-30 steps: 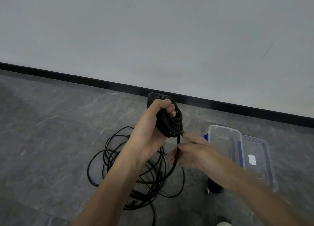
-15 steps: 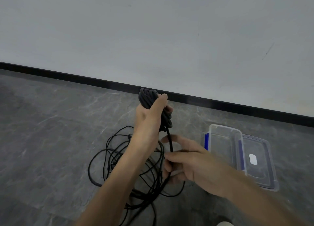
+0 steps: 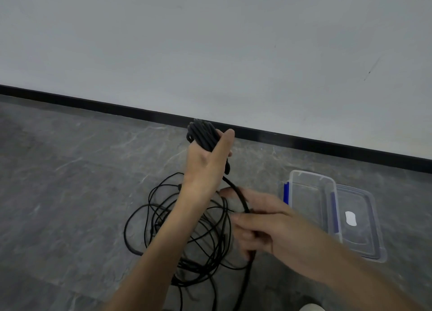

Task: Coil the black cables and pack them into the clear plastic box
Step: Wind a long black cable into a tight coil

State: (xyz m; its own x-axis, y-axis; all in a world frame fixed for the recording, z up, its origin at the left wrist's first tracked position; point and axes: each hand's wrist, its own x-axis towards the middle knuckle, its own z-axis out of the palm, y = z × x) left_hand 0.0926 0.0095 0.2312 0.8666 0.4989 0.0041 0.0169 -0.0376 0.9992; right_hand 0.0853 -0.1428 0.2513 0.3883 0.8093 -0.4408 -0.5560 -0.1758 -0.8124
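Grey stone-patterned floor [image 3: 70, 182] runs back to a plain pale wall [image 3: 210, 42], with a black skirting [image 3: 93, 104] along the join. On the floor stands the box [image 3: 308, 201], clear and open, with nothing in it. A blue clip [image 3: 286, 191] sits on the side of the box nearest the cables. Its lid [image 3: 360, 229] lies flat on the far side, touching the box, with a small white label [image 3: 350, 218] on it.

Well to the cable side of the box, the left hand [image 3: 205, 163] is raised above the floor, higher than the box rim. Its grip is clenched round a thick black coil [image 3: 202, 133], thumb pointing up across the windings, and the bundle sticks out above the fist.

From the bottom of that coil one strand [image 3: 236, 190] slants down toward the box and into the right hand [image 3: 275, 231], which hovers just beside the box on the clip side. That grip is closed on the strand, fingers curled round it, and the cable comes out below the hand and drops to the floor. The hand is a little blurred, so I can't make out each finger.

Further from the box, under both forearms, the rest of the cable lies in a loose tangle [image 3: 194, 267] of wide overlapping loops on the floor, none of it in the box.
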